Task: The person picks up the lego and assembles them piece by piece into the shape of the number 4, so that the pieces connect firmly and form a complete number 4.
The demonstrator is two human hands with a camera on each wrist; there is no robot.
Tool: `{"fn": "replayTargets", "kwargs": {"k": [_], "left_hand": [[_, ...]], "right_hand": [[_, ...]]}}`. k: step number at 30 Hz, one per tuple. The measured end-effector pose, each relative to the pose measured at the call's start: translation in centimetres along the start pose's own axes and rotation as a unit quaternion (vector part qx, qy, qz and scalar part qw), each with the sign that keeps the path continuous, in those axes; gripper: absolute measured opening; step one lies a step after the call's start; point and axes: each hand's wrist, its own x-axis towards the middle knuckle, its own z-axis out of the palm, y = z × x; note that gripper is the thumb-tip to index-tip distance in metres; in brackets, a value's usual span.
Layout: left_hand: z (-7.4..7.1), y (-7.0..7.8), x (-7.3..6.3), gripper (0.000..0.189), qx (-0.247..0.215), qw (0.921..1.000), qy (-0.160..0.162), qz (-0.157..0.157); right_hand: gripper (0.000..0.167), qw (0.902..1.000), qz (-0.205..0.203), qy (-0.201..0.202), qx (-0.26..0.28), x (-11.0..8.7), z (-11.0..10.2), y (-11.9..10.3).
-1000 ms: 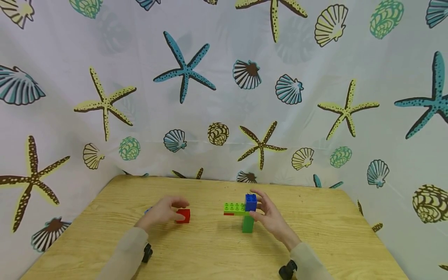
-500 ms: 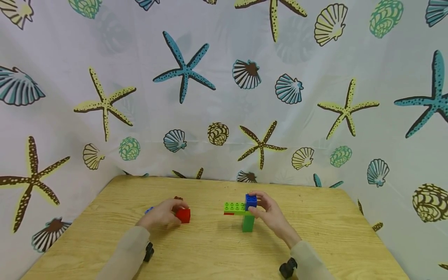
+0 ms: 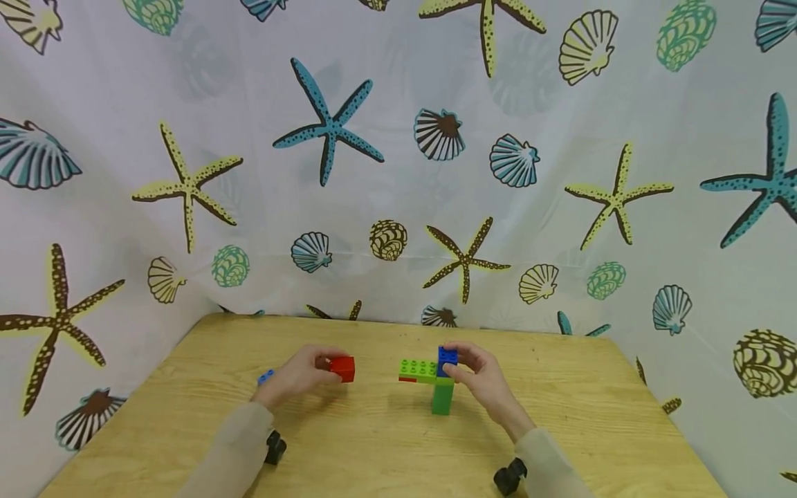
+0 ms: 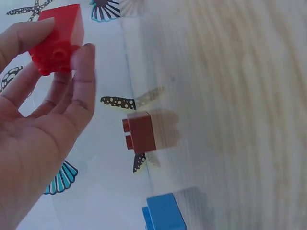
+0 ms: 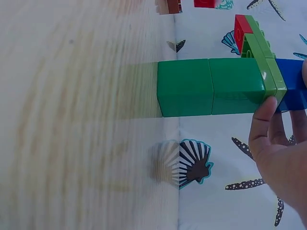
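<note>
Table (image 3: 386, 456) bears brown brick (image 4: 142, 133); left fingers (image 4: 85, 86) pinch red block (image 4: 62, 31), right fingers (image 5: 262, 124) blue block (image 5: 290, 82).

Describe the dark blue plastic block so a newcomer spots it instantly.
On the wooden table stand two stacked green plastic blocks. From their top, a lime-green studded plastic beam juts left. The dark blue plastic block sits above it, pinched by the right hand, unlike the lighter blue plastic block on the table.

2 hands (image 3: 301, 377) (image 3: 488, 382), 3 loose bricks (image 3: 342, 369) (image 4: 142, 132) (image 4: 166, 212), 1 brick tower (image 3: 442, 398), 1 table (image 3: 373, 443)
</note>
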Motion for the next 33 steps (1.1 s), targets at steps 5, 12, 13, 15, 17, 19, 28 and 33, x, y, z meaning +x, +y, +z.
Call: {"fn": "replayTargets", "kwargs": {"k": [5,12,13,15,17,19,28,33], "left_hand": [[0.4,0.8,0.3,0.040,-0.004,0.9991,0.020,0.037],[1.3,1.9,0.7,0.040,0.001,0.9970,0.053,0.056],[1.5,2.1,0.8,0.040,-0.004,0.9967,0.057,0.057],[1.8,2.4,0.9,0.041,-0.011,0.9961,0.065,0.059],[2.2,2.6,1.0,0.040,-0.024,0.9957,0.069,0.057],[2.6,2.8,1.1,0.040,-0.036,0.9957,0.067,0.053],[4.4,3.8,1.6,0.047,-0.062,0.9945,0.048,0.070],[5.4,4.4,2.0,0.048,-0.046,0.9936,0.061,0.083]], "right_hand": [[0.041,1.0000,0.001,0.002,0.004,0.1,0.0,0.1],[0.047,0.9998,0.018,0.004,0.000,0.1,0.1,0.2],[0.047,0.9998,0.020,0.003,0.005,0.1,0.1,0.2],[0.047,0.9997,0.021,-0.002,0.015,0.0,0.1,0.2],[0.047,0.9995,0.019,-0.006,0.025,0.0,0.1,0.2],[0.048,0.9994,0.016,-0.008,0.030,0.0,0.1,0.3],[0.043,0.9992,0.022,0.003,0.034,0.1,0.2,0.6],[0.043,0.9986,0.023,0.006,0.046,0.1,0.3,0.6]]}}
